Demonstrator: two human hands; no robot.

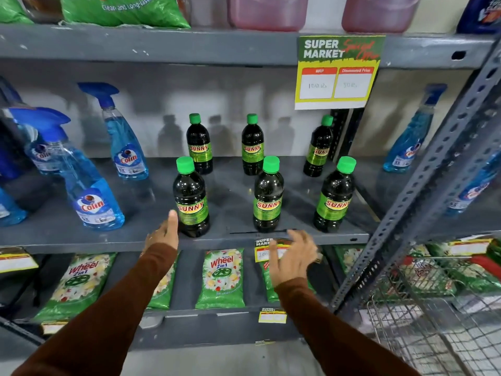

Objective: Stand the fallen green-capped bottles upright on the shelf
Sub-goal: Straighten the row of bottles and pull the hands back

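Observation:
Several dark green-capped bottles with green "SUNNY" labels stand upright on the grey metal shelf (233, 196), in two rows. In the front row are the left bottle (191, 198), the middle bottle (267, 195) and the right bottle (335, 195). Behind them stand three more, at left (199, 145), middle (252, 145) and right (318, 147). None lies on its side. My left hand (162, 232) is open just left of the front left bottle, near its base, holding nothing. My right hand (292, 256) is open below the shelf's front edge, under the middle bottle, fingers spread.
Blue spray bottles (92, 196) stand on the shelf's left, and another (412, 139) at the far right. A price sign (339, 71) hangs from the shelf above. Green detergent packs (222, 278) fill the lower shelf. A wire cart (433, 321) sits at the lower right beside a slotted steel upright (433, 169).

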